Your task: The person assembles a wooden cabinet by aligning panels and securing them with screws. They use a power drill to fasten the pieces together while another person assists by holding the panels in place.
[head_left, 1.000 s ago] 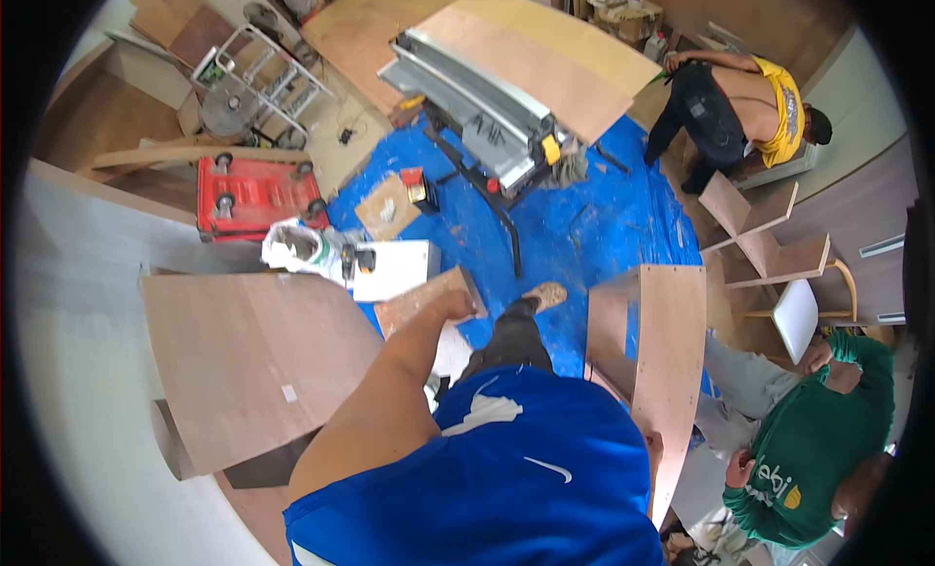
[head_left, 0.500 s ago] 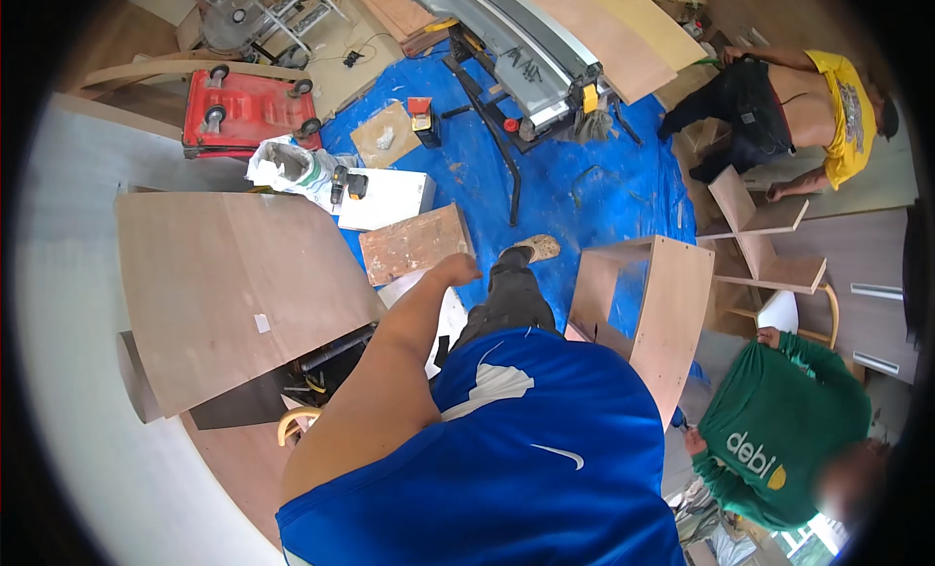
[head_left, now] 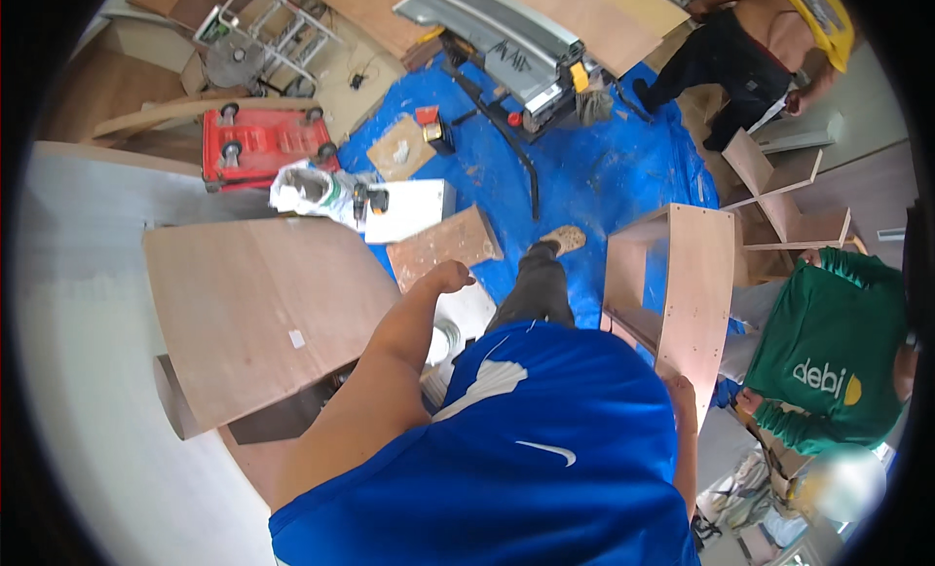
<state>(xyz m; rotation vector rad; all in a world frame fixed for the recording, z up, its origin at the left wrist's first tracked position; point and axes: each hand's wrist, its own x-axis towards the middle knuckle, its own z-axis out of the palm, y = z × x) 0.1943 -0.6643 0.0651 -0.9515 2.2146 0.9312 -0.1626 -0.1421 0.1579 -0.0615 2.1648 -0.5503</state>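
Note:
My left hand (head_left: 451, 277) is held out in front of my body, its fingers loosely curled with nothing seen in them. Below it in the picture are a paint-stained wooden board (head_left: 443, 243) and a white panel (head_left: 471, 308), neither visibly touched. Down at my right side, my right hand (head_left: 682, 395) shows only in part, close to the near end of a plywood cabinet frame (head_left: 693, 285). Its fingers are mostly hidden, and contact with the frame cannot be made out.
Blue sheeting (head_left: 584, 167) covers the floor. A large plywood panel (head_left: 263, 313) lies left, near a white box (head_left: 414, 210) bearing a cordless drill (head_left: 370, 202). Beyond are a red wheeled platform (head_left: 268, 142) and a grey metal machine (head_left: 506, 55). Two people stand right, beside divider shelving (head_left: 779, 210).
My view has shifted, and my right hand has come into sight beside the cabinet frame. The person in yellow has moved farther back; the one in green has shifted right in the picture.

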